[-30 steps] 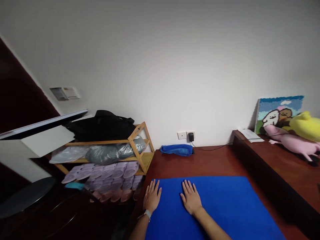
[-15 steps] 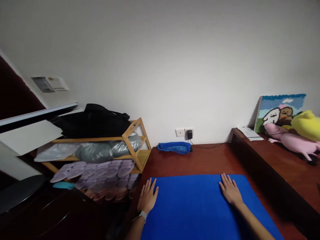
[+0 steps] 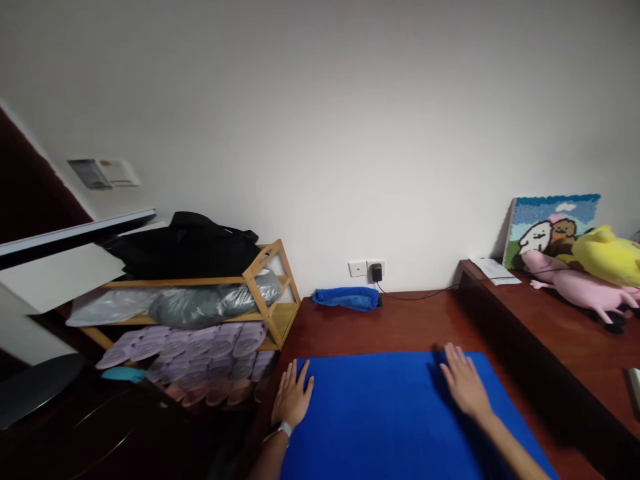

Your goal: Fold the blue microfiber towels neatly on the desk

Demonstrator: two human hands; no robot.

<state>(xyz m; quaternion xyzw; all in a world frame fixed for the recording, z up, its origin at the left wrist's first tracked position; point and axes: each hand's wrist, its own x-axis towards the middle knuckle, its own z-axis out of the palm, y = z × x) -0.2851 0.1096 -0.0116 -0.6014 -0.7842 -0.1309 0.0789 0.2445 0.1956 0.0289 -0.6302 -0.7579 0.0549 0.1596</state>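
A flat blue cloth [image 3: 370,413] covers the front of the reddish-brown wooden table [image 3: 410,323]. My left hand [image 3: 293,395], with a pale band on its wrist, rests flat at the cloth's left edge, fingers stretched out. Over the far right part of the cloth is my right hand [image 3: 465,381], open and slightly blurred, its shadow falling to the left as if just raised off the surface. Neither hand holds anything. Behind the cloth, a folded blue fabric bundle [image 3: 346,298] lies against the wall.
A wooden rack [image 3: 273,287] with lilac slippers [image 3: 213,340], plastic-wrapped bundles and a black bag [image 3: 190,250] stands at left. A plugged black adapter [image 3: 377,272] trails a cable along the wall. The raised ledge at right holds a pink plush toy [image 3: 575,283], a yellow plush and a picture.
My right hand has slid from the middle of the cloth to its right side, then lifted a little. My left hand has stayed at the left edge. The view has shifted slightly.
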